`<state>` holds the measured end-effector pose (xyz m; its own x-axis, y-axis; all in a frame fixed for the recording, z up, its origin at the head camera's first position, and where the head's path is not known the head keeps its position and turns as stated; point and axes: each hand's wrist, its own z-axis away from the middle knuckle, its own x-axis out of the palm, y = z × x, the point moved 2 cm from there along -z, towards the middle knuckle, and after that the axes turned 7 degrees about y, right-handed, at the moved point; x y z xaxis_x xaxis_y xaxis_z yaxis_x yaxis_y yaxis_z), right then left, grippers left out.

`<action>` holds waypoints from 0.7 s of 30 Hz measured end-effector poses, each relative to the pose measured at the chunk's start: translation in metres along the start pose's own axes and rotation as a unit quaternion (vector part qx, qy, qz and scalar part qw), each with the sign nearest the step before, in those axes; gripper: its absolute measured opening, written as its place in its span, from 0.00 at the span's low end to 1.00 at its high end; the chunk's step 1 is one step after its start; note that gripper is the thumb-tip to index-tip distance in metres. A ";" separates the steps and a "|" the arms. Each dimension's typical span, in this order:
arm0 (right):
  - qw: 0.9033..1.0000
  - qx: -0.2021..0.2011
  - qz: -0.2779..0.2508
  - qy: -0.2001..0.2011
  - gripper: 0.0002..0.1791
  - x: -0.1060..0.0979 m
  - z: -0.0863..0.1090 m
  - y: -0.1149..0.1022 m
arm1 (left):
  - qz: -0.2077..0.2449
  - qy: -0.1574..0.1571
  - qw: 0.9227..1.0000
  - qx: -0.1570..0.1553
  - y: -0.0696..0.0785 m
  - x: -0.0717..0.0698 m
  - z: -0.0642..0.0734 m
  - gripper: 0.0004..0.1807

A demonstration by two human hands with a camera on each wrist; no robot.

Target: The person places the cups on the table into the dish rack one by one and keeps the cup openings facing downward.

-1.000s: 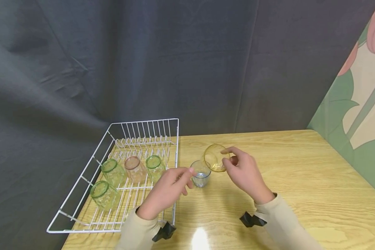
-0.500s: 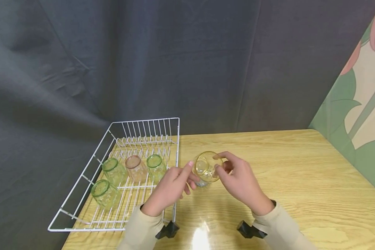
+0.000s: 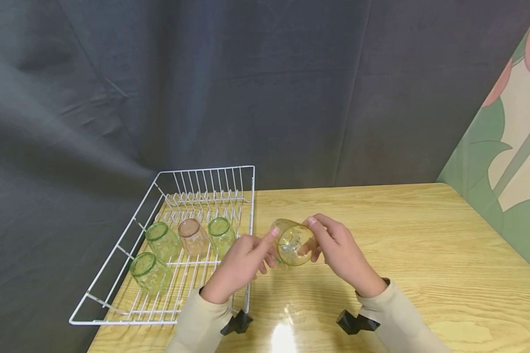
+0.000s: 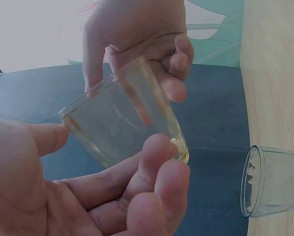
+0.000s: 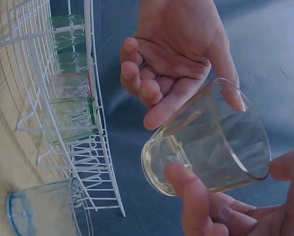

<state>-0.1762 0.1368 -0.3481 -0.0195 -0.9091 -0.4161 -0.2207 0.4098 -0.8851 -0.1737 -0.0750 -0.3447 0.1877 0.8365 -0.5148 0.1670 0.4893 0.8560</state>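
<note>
Between my two hands a yellow-tinted drinking glass (image 3: 293, 245) is held off the table, tilted with its mouth towards me. The thumb of my left hand (image 3: 240, 264) lies at its rim, and the fingers bend along its left side. On the other side my right hand (image 3: 344, 255) grips it, thumb near the rim and fingers showing through the glass. Both wrist views show the hands facing each other across this yellow glass (image 4: 119, 115). Below it, a clear bluish glass (image 5: 48, 204) stands upright on the table, almost hidden in the head view.
A white wire dish rack (image 3: 249, 206) stands on the left, with several glasses upside down in it: green ones, such as the green glass (image 3: 143, 264), and a pink glass (image 3: 190, 228). A dark curtain (image 3: 256, 88) hangs behind the wooden table (image 3: 424, 245).
The yellow glass has come left with my right hand, over the bluish glass, and its mouth has turned towards me. My left thumb has met its rim; my right grip has shifted around it.
</note>
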 end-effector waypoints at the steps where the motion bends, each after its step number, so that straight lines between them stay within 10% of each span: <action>1: 1.000 0.006 -0.003 -0.004 0.26 0.000 -0.001 0.001 | -0.003 -0.001 1.000 -0.001 0.000 0.000 0.000 0.39; 21: 0.997 -0.019 -0.035 -0.066 0.16 0.001 -0.005 0.004 | 0.001 0.006 1.000 -0.006 -0.002 -0.005 -0.001 0.32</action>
<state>-0.1818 0.1372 -0.3506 0.1242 -0.9165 -0.3803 -0.2541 0.3411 -0.9050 -0.1757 -0.0805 -0.3438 0.1768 0.8398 -0.5133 0.1548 0.4913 0.8571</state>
